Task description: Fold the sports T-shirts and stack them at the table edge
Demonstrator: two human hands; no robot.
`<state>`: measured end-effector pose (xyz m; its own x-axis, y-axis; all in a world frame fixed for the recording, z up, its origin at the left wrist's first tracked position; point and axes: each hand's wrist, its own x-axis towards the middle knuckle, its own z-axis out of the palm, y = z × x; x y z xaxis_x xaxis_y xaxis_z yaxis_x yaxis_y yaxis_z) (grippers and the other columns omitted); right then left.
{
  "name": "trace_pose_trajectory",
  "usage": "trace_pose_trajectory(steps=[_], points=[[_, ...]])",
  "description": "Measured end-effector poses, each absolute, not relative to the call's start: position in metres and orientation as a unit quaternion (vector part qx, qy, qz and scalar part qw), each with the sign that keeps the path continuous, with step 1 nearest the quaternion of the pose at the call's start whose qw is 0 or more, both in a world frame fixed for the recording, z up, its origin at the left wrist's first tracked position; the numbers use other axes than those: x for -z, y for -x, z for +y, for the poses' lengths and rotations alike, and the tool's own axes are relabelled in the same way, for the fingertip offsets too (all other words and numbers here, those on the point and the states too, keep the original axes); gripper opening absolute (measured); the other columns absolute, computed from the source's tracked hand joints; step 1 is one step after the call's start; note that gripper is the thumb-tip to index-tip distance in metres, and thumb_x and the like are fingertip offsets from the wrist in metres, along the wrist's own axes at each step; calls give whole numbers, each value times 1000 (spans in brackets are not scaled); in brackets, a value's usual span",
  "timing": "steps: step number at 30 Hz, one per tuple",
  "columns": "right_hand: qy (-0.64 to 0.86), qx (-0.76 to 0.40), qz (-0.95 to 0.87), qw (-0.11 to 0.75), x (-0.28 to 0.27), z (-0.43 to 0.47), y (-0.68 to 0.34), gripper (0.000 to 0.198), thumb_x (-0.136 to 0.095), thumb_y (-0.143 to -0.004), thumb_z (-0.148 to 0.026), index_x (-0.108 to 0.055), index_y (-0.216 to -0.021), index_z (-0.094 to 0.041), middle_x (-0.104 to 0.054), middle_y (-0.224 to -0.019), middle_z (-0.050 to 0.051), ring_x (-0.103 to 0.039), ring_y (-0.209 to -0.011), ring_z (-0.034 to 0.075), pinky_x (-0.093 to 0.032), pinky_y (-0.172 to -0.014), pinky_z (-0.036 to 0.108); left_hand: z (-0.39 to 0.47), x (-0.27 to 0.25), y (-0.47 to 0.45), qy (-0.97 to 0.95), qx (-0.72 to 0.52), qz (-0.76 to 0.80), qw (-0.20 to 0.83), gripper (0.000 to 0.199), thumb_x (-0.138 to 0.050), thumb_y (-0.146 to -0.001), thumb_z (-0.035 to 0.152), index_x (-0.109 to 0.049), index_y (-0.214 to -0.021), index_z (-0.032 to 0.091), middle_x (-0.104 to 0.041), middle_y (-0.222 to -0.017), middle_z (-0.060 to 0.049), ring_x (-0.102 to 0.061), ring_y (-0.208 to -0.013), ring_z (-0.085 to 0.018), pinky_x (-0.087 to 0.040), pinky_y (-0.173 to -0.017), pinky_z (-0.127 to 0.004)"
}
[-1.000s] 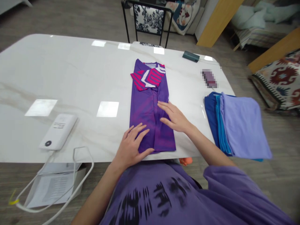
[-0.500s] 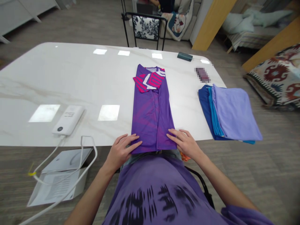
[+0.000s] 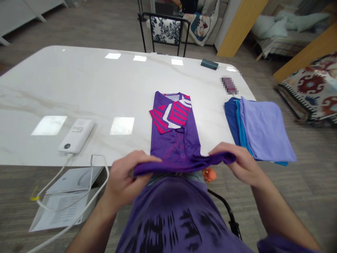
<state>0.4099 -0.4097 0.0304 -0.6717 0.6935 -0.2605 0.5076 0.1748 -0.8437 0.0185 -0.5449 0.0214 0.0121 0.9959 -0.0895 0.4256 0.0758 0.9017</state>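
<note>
A purple shirt (image 3: 175,140) with a pink and white striped sleeve lies folded lengthwise on the white table (image 3: 79,88), its collar pointing away from me. My left hand (image 3: 125,179) grips the shirt's near left corner. My right hand (image 3: 240,163) grips the near right corner. Both hands hold the bottom hem lifted off the table's front edge, stretched between them.
A stack of folded blue and lilac cloths (image 3: 259,128) sits at the table's right edge. A white power bank (image 3: 76,135) with a cable lies at the left front. A dark small case (image 3: 209,64) rests at the far side, and a black chair (image 3: 164,30) stands beyond the table.
Both hands went from lying flat on the shirt to gripping its near corners and lifting the hem. The shirt has slid toward me.
</note>
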Motion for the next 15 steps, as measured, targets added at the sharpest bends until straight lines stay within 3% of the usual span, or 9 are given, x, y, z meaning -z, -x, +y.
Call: trace_pose_trajectory(steps=[1, 3, 7, 11, 15], points=[[419, -487, -759, 103, -20, -385, -398, 37, -54, -115, -64, -84, -126, -45, -83, -102, 6, -82, -92, 30, -67, -77, 47, -517, -12, -17, -561, -354, 644, 381, 15, -71, -108, 35, -83, -114, 28, -80, -98, 0, -75, -85, -19, -63, -81, -33], [458, -442, -760, 134, 11, -332, -372, 47, -55, -113, -74, -84, -116, -37, -79, -94, 5, -78, -88, 29, -64, -76, 43, -453, 21, -11, -526, -370, 694, 324, 29, -68, -110, 45, -78, -111, 18, -75, -96, 0, -73, -91, -17, -62, -89, -32], [510, -362, -771, 122, 103, -234, -317, 64, -44, -115, -78, -79, -118, -25, -77, -98, 7, -73, -102, 29, -60, -91, 40, -328, 122, 11, -536, -355, 698, 315, 46, -53, -115, 49, -70, -112, 6, -63, -94, 0, -71, -99, -18, -58, -104, -42], [565, -297, -769, 18, 196, -184, -286, 54, -48, -115, -64, -75, -132, -20, -75, -131, 15, -71, -120, 34, -59, -107, 46, -267, 210, 28, -518, -195, 766, 327, 43, -68, -106, 54, -70, -127, 16, -75, -122, -9, -72, -116, -26, -57, -113, -43], [642, -264, -717, -62, 242, -177, -284, 63, -58, -110, -69, -71, -141, -15, -63, -153, 23, -70, -129, 39, -59, -112, 53, -262, 245, 35, -471, -63, 817, 328, 70, -74, -96, 76, -68, -137, 20, -71, -142, -19, -71, -126, -36, -58, -114, -51]])
